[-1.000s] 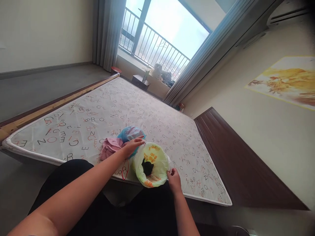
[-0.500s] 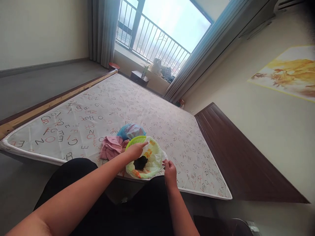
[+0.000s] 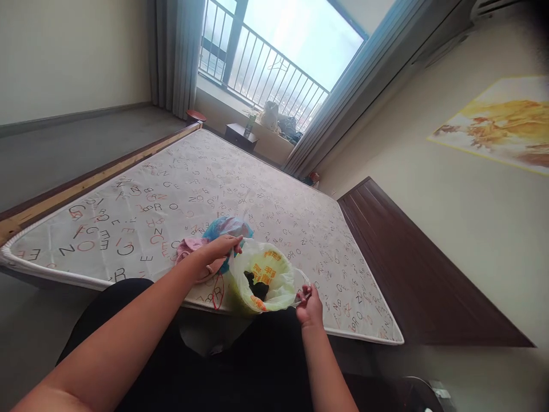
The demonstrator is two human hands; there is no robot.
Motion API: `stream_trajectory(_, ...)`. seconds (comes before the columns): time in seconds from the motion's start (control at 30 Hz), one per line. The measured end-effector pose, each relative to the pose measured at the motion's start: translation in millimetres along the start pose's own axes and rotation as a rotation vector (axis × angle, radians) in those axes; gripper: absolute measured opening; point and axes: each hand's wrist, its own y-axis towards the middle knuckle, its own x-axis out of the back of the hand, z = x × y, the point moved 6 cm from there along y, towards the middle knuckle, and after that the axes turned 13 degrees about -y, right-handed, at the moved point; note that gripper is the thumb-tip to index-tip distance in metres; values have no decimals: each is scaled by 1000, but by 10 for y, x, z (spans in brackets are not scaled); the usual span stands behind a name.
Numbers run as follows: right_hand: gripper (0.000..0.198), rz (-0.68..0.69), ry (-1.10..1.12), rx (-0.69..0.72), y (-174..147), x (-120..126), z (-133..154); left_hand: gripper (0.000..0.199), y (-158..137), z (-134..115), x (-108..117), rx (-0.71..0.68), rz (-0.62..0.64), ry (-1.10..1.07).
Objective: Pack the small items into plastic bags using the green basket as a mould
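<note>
A thin white plastic bag (image 3: 274, 269) with orange print hangs open near the mattress's front edge, by my knees. Yellow-green shows through its side, where the basket is largely covered. Something black (image 3: 256, 286) and soft-looking lies inside. At the bag's left rim, my left hand (image 3: 225, 247) is closed on the plastic. My right hand (image 3: 309, 304) pinches a stretched loop of the bag on the other side. Behind my left hand lie a pink towel (image 3: 189, 247), partly hidden by the forearm, and a blue plastic bag (image 3: 227, 226).
The letter-printed mattress (image 3: 257, 200) spreads out ahead, with a dark headboard (image 3: 412, 274) to the right. A red cord loop (image 3: 218, 293) lies by the front edge. Beyond the bed are a small nightstand (image 3: 240, 136), a red stool (image 3: 195, 115) and bags on the windowsill.
My hands have moved apart, the left one leftward and the right one rightward. The bag has shifted right and opened wider, now covering the green mesh rim that showed before.
</note>
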Motion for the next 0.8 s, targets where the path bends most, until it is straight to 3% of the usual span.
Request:
stream_trajectory(0.07,25,67,-77,64,-95,-94,42,55,0,-109,-97,-115,25,-7)
stream_trajectory(0.2,43,295,-217,141,-331,-430,109,56,-55,-238,-268,-307,-49,-106)
stream_trajectory(0.3,49,377,-298,198,-466,-618,156,67,-118,-147,-601,-258,140,-430)
stream_trajectory(0.37,60,402,-397,276,-545,-702,194,70,-195,-69,-875,-196,298,-508)
stream_trajectory(0.47,83,463,-569,397,-682,-817,224,66,-335,-4,-1175,-203,415,-281)
stream_trajectory(0.57,92,561,-653,441,-803,-926,195,55,-449,-20,-1295,-309,404,86)
stream_trajectory(0.63,91,614,-690,458,-847,-979,157,50,-503,-64,-1322,-395,385,214)
stream_trajectory(0.7,87,627,-740,482,-855,-1002,119,54,-530,-99,-1342,-443,385,187)
stream_trajectory(0.8,79,600,-784,484,-828,-1004,62,62,-484,-15,-1382,-275,398,-45)
